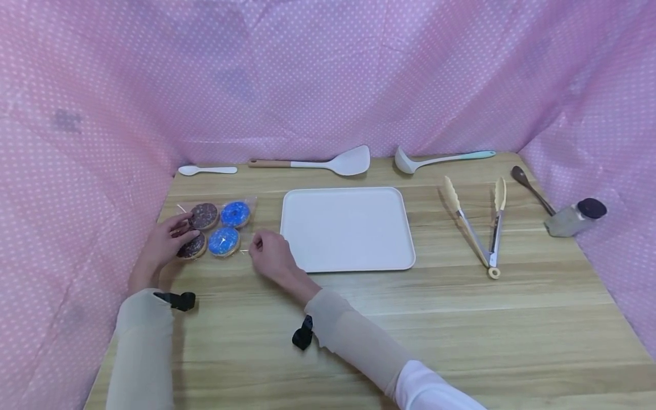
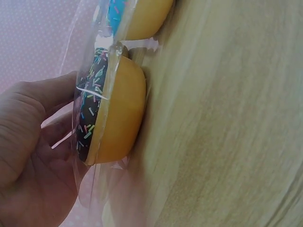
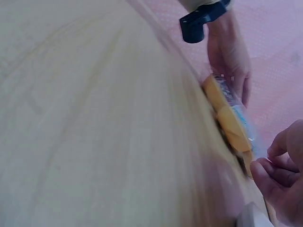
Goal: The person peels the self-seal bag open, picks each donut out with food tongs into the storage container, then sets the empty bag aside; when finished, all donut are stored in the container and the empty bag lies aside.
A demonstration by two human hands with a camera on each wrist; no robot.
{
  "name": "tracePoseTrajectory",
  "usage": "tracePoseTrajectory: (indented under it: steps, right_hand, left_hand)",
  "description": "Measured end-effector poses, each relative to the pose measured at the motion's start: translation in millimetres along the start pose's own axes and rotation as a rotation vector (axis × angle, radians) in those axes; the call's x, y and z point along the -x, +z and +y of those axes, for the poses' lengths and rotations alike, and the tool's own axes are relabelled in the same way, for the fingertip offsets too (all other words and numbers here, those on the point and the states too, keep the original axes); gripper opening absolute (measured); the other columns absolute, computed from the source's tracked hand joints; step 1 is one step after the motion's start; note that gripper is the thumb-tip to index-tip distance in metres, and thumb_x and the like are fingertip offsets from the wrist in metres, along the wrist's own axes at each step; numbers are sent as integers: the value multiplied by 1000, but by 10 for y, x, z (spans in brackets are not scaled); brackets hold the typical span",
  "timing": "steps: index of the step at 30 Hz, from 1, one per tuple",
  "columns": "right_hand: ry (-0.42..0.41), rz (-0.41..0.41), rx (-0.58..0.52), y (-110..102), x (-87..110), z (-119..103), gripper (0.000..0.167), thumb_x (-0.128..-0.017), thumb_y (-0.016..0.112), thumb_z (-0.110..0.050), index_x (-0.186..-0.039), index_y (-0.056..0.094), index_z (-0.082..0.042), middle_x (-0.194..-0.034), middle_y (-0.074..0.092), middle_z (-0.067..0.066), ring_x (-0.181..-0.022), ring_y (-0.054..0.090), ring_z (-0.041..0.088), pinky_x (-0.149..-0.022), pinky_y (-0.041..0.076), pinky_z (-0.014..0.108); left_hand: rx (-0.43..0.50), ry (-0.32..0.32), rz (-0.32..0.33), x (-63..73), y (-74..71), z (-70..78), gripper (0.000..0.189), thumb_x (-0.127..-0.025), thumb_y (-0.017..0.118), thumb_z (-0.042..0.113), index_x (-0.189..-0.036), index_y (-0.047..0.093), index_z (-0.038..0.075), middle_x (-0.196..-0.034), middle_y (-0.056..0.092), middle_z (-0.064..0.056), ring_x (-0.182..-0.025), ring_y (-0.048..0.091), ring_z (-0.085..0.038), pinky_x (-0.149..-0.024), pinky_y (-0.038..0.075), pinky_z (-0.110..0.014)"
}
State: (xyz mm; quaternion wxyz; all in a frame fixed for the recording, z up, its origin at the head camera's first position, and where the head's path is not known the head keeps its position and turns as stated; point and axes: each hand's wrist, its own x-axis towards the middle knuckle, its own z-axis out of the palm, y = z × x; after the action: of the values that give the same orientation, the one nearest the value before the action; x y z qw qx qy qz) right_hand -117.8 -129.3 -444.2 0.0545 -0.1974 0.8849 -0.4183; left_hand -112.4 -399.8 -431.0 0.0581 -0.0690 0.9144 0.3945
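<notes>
Two doughnuts with dark icing and sprinkles (image 1: 204, 216) and two with blue icing (image 1: 235, 214) lie in a clear plastic bag (image 1: 249, 205) at the table's left. My left hand (image 1: 160, 245) touches the dark-iced side, its thumb and fingers apart. The left wrist view shows those fingers against the film beside a dark doughnut (image 2: 120, 111). At the bag's right edge, my right hand (image 1: 271, 254) has its fingers curled and pinches the film. In the right wrist view its thumb and fingertips (image 3: 265, 170) meet at the bag's end.
A white tray (image 1: 348, 228) lies right of the bag. Behind are a small white spoon (image 1: 207, 169), a spatula (image 1: 348, 162) and a ladle (image 1: 407, 164). Tongs (image 1: 487, 245), a dark spoon (image 1: 530, 185) and a black-lidded jar (image 1: 566, 221) lie at the right.
</notes>
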Motion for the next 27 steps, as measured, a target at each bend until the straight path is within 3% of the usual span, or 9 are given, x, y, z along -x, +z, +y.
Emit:
tracePoseTrajectory:
  steps: [7,12,16,23,27]
  right_hand:
    - [32,-19,-14,-57,-17,-14,6,-91,61,-17,-91,64,-12,-83,62,-4,-74,56,5,-66,47,15]
    - [54,-10,-45,-28,-92,-58,25,-92,62,-31,-104,64,-9,-98,63,0,-87,57,8,-76,51,21]
    - [67,-9,-35,43,-192,-96,31,-93,61,-35,-108,63,-9,-105,62,0,-91,56,8,-79,51,21]
    - [70,-3,-78,121,-355,-85,5,-91,61,-19,-90,62,-14,-84,60,-5,-73,54,5,-60,46,15]
    - [74,-9,-82,124,-390,-59,6,-91,59,-12,-87,63,-16,-80,59,-8,-71,54,4,-59,45,14]
  left_hand:
    - [-7,-26,-15,2,-13,11,62,-97,58,26,-146,32,1,-143,34,-36,-130,36,-52,-105,33,-61]
    - [-21,-42,-28,-1,-24,4,63,-97,57,30,-147,31,3,-145,32,-35,-131,35,-51,-106,32,-61]
    - [-20,-27,-18,10,-35,3,62,-97,58,26,-147,32,1,-143,34,-36,-130,36,-52,-106,32,-61]
    - [-8,-39,-17,13,-13,36,62,-96,58,27,-147,32,3,-143,35,-35,-130,37,-51,-106,32,-60]
    - [-11,-70,-25,15,-12,52,62,-97,57,27,-148,30,5,-145,32,-34,-132,35,-50,-107,31,-60]
